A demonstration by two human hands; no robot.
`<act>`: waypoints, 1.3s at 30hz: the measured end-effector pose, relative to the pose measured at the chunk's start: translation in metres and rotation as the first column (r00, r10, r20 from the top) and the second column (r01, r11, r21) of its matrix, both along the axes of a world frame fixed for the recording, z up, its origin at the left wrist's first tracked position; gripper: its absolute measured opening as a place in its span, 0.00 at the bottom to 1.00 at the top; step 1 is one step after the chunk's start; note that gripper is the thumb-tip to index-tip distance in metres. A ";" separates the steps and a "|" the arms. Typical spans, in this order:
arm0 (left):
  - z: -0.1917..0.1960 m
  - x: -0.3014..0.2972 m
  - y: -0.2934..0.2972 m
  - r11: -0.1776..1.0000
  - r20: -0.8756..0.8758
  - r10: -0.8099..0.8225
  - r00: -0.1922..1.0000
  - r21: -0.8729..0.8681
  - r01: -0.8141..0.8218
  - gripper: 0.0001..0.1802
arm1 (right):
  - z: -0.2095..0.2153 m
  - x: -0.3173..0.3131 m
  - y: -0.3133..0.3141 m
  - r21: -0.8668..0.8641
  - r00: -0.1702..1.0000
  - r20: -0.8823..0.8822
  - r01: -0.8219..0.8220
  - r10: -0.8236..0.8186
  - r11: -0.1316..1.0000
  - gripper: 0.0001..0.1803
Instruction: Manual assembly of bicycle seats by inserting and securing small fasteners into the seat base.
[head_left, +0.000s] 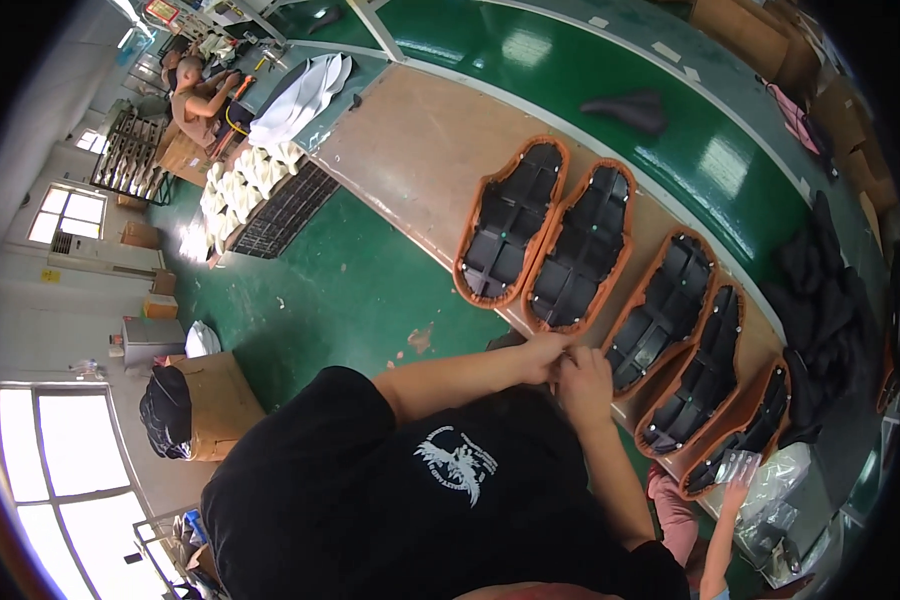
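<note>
My left hand [544,358] and my right hand [584,382] meet in front of my body at the near edge of the brown bench [400,150]. Both have their fingers drawn together in a pinch; whatever is between them is too small or hidden to make out. Just beyond them lie long black panels with gathered orange-brown rims, ribbed side up and dotted with small bright fasteners. Nearest to my left hand is one panel [582,250], with another panel [515,220] to its left. Beside my right hand lies a third panel [660,315].
Further right are two more panels, one [700,375] next to a co-worker's hand [735,492] with clear plastic. Dark fabric [820,300] is heaped behind. A green conveyor belt [710,150] runs along the bench's far side. Cream-coloured pieces [240,195] stand at the far left.
</note>
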State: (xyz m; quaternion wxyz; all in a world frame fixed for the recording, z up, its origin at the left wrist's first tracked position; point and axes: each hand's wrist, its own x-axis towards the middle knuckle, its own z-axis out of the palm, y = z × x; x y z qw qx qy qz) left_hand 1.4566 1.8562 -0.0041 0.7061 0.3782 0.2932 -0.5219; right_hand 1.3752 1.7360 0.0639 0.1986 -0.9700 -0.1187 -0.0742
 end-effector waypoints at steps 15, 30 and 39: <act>-0.012 -0.040 -0.057 0.901 0.108 -0.382 0.918 -0.177 0.396 0.12 | 0.003 -0.072 -0.071 0.495 0.900 -0.279 0.433 -0.334 0.753 0.09; -0.040 -0.021 -0.049 0.855 0.196 -0.516 0.833 0.074 0.513 0.11 | -0.113 -0.046 -0.146 0.245 0.833 -0.155 0.553 -0.531 0.796 0.08; -0.044 -0.012 -0.044 0.882 0.142 -0.469 0.872 0.035 0.469 0.12 | -0.126 -0.037 -0.143 0.083 0.812 -0.217 0.568 -0.542 0.819 0.07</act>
